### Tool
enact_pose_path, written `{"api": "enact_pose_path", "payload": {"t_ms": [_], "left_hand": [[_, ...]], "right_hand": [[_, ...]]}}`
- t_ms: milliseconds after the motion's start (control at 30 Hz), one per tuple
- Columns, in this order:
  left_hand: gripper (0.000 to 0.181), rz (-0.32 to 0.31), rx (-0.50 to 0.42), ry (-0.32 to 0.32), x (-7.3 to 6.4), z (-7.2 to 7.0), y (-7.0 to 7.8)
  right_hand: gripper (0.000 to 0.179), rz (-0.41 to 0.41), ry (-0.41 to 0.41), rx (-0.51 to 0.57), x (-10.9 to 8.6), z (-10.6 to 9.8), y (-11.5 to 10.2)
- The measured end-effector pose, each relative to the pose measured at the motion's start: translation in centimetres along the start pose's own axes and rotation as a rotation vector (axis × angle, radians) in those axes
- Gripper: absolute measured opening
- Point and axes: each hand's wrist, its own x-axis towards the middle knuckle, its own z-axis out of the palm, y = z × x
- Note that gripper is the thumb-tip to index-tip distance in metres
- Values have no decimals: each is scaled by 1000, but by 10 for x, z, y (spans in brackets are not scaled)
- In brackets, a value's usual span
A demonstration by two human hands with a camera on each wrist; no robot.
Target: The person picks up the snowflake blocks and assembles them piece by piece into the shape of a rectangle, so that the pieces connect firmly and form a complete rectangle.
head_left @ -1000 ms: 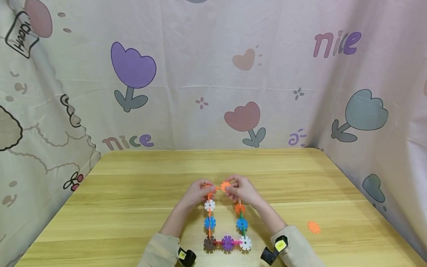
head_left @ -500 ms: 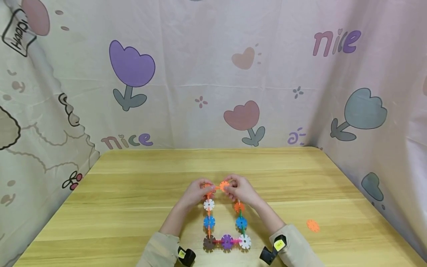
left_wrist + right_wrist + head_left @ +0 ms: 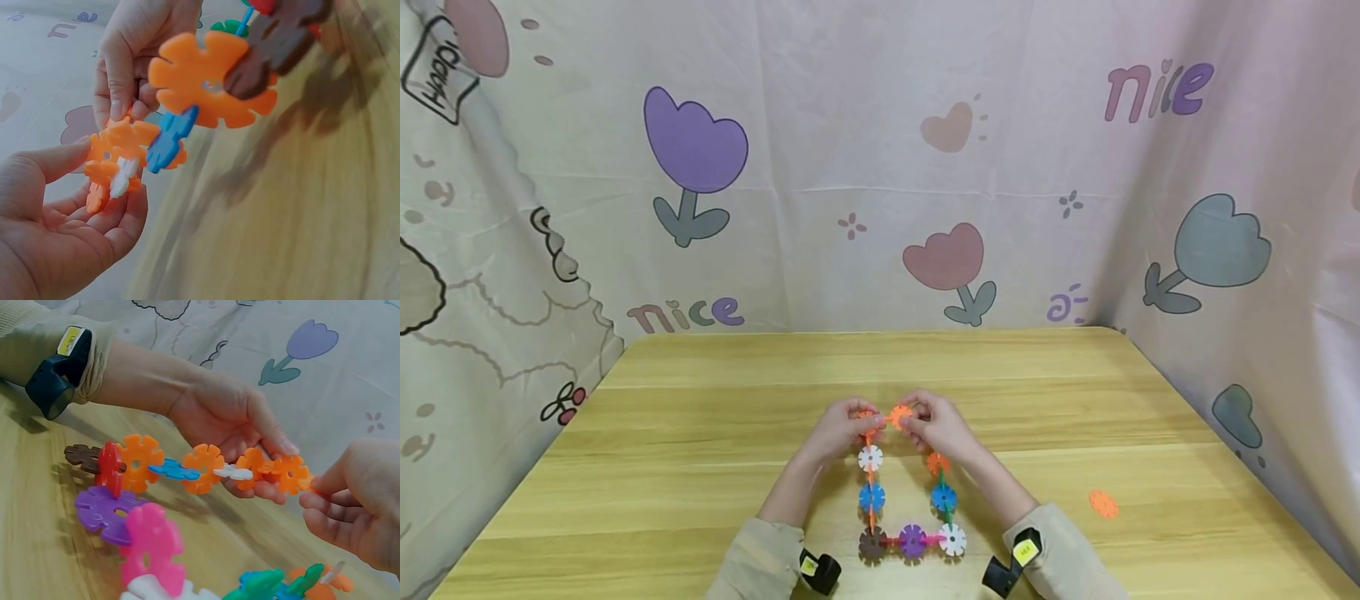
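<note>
Interlocking notched plastic discs form a U-shaped chain on the table. Its near side has a brown disc (image 3: 872, 544), a purple disc (image 3: 913, 542) and a white disc (image 3: 952, 540). At the far left end, my left hand (image 3: 837, 431) pinches orange discs (image 3: 125, 140) between thumb and fingers. Just right of it, my right hand (image 3: 942, 427) pinches another orange disc (image 3: 900, 416) by its edge; in the right wrist view, orange pieces (image 3: 292, 474) join between both hands. The right side ends in a red-orange disc (image 3: 937, 463) below the right hand.
A loose orange disc (image 3: 1103, 504) lies on the wooden table (image 3: 700, 375), right of the right forearm. A printed curtain (image 3: 820, 167) hangs behind and at both sides. Black wrist cameras (image 3: 820, 572) sit at both sleeves.
My right hand has edged slightly left with its orange disc, narrowing the gap to the left hand. The left hand keeps its pinch, and the near part of the chain stays put.
</note>
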Motion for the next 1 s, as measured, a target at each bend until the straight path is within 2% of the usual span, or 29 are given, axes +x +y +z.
{"api": "enact_pose_path", "payload": {"t_ms": [133,300,400,600,733,833,1000], "left_hand": [[26,-3,2,-2,-1,-1,2],[25,3,8,-9,-2,-2,4],[25,9,19,-22,-1,-3,4],[27,23,47,-89,-1,-4,3],[33,34,23,-141,0,-5,1],[36,47,20,-151,1,-5,-1],[34,61,47,-161,-2,-5,3]], "right_hand": [[22,-15,-3,33,0,2,0],[22,9,2,70,0,3,-2],[23,8,-21,76,-1,2,-3],[22,-16,-79,46,-9,-2,-20],[25,-9,-85,19,-14,-3,-32],[27,-7,-75,-7,-15,-4,-35],[29,-29,-2,-88,-9,-14,-16]]}}
